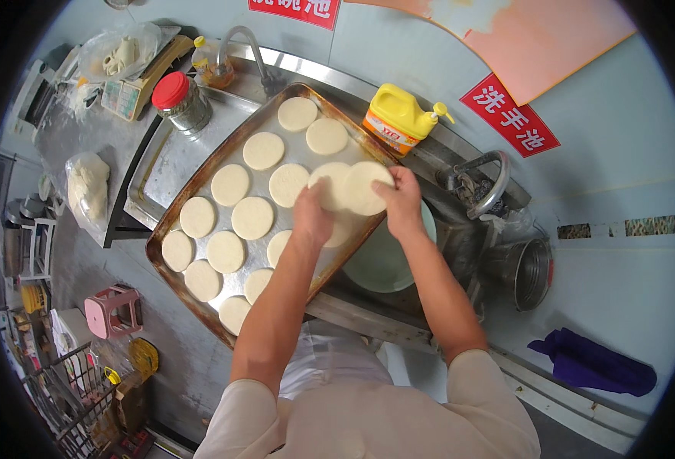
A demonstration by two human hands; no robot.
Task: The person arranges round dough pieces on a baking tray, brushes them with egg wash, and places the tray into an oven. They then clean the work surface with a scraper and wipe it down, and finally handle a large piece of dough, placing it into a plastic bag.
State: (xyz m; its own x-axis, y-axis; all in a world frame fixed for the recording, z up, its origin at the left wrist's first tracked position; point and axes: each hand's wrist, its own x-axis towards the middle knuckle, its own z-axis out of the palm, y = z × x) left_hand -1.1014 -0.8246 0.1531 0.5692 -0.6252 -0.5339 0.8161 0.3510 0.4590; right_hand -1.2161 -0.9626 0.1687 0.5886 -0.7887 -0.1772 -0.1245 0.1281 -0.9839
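Note:
My left hand [312,217] grips the edge of a flat round dough disc [331,186] above the baking tray's right part. Another dough disc [367,188] is pinched at its right edge by my right hand [401,198], thumb on top. The two discs overlap, the right one in front. Below them lies a metal baking tray [185,189] with browned rims, tilted across the view. Several pale dough discs [253,218] rest on it in rows, apart from each other. My left hand and forearm hide some of them.
The tray lies over a steel sink counter. A pale green basin [392,261] sits beneath its right edge. Behind stand a yellow detergent jug [401,117], a faucet [489,186] and a red-lidded jar [182,103]. Bagged dough [88,186] rests on the left table; a pink stool [113,311] stands below.

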